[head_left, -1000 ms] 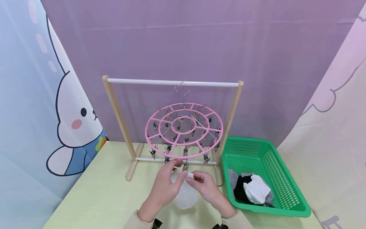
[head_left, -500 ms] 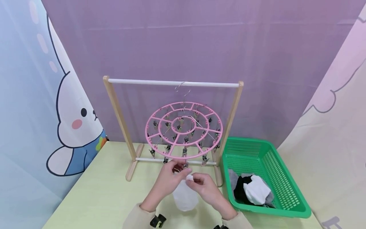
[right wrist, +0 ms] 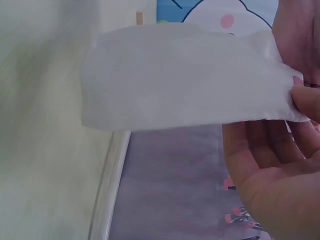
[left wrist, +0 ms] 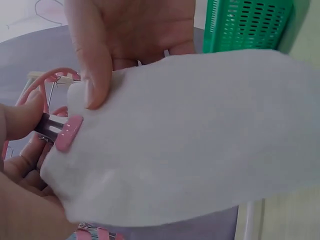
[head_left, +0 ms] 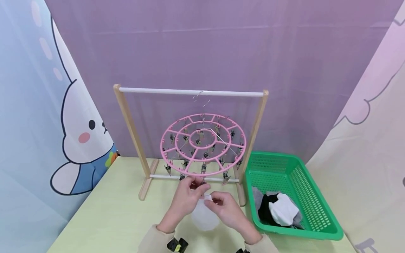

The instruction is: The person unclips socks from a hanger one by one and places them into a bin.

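A white sock (head_left: 205, 219) hangs below the near rim of the pink round clip hanger (head_left: 193, 160). My left hand (head_left: 185, 198) pinches the handles of a metal clip (left wrist: 50, 126), thumb in front and fingers behind. The clip's pink-coated tip (left wrist: 70, 134) lies over the sock's upper edge in the left wrist view. Beside it, my right hand (head_left: 227, 211) pinches that same edge between thumb and fingers. In the right wrist view the sock (right wrist: 185, 80) stretches out flat, its edge between the right thumb and fingers.
A wooden stand with a white bar (head_left: 158, 91) carries the hanger, from which several other clips dangle. To the right, a green basket (head_left: 322, 200) holds a white cloth (head_left: 284, 209), a black one (head_left: 265, 211) and grey ones. Behind hangs a purple curtain (head_left: 202, 52).
The left thumb has shifted up from the sock's edge to the clip, now mostly covered by that hand in the head view. The right hand keeps its pinch on the sock.
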Tool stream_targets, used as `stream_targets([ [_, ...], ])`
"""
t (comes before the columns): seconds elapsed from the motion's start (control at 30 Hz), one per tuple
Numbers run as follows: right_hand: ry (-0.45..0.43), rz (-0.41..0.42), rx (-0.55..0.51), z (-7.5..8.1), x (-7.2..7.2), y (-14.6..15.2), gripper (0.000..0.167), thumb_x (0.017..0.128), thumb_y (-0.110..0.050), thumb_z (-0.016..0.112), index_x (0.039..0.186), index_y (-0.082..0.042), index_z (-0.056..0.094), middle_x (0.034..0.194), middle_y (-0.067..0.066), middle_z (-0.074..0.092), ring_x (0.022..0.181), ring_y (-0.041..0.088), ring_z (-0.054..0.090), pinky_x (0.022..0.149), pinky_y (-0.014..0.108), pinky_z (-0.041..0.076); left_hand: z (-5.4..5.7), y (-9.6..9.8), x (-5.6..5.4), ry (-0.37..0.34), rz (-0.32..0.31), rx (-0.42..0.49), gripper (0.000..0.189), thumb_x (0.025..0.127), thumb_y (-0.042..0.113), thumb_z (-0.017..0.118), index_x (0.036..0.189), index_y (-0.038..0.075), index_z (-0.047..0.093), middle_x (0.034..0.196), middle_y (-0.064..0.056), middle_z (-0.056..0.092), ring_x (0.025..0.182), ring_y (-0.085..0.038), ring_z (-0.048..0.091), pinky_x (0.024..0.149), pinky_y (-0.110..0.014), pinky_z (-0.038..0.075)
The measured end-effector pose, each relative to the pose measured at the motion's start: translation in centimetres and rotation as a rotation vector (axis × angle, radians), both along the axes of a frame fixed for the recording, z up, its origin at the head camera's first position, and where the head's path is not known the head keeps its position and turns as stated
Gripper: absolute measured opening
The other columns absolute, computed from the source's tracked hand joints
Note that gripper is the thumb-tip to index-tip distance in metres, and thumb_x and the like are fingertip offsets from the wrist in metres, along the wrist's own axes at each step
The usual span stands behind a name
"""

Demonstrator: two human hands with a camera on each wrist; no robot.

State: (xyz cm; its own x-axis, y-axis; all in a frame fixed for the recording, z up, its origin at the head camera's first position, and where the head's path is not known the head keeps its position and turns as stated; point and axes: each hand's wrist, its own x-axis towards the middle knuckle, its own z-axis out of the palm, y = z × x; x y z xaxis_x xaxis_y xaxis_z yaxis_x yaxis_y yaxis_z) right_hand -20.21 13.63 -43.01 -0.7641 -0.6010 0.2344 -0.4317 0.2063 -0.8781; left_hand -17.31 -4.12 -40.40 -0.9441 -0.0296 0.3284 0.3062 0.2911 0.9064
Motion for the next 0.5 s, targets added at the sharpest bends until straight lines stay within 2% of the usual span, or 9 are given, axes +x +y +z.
stream_targets([
  [0.1, 0.015, -0.008, 0.035, -0.2, 0.2, 0.0, 0.024, 0.099, -0.019, 0.067, 0.078, -0.009, 0.061, 0.066, -0.009, 0.046, 0.061, 0.002, 0.042, 0.057, 0.02, 0.038, 0.1, 0.1, 0.1, 0.011, 0.012, 0.027, 0.014, 0.093, 0.017, 0.075, 0.093, 0.006, 0.067, 0.086, -0.003, 0.065, 0.077, -0.015, 0.06, 0.066, -0.025, 0.052],
  [0.27, -0.014, 0.004, 0.067, -0.7, 0.5, 0.3, 0.02, 0.099, -0.019, 0.068, 0.081, -0.01, 0.065, 0.069, -0.009, 0.051, 0.065, 0.004, 0.046, 0.061, 0.021, 0.042, 0.3, -0.3, 0.2, 0.01, 0.007, 0.082, 0.014, 0.092, 0.014, 0.076, 0.097, 0.004, 0.068, 0.088, -0.005, 0.066, 0.076, -0.021, 0.062, 0.065, -0.026, 0.055],
  [0.5, 0.008, 0.006, 0.088, -0.6, 0.7, 1.8, 0.027, 0.099, -0.02, 0.067, 0.075, -0.011, 0.057, 0.067, -0.01, 0.043, 0.064, 0.003, 0.044, 0.061, 0.022, 0.043, 0.1, -0.9, 0.1, 0.015, 0.013, 0.098, 0.02, 0.091, 0.012, 0.076, 0.104, 0.001, 0.066, 0.091, -0.009, 0.066, 0.074, -0.021, 0.065, 0.068, -0.03, 0.058],
])
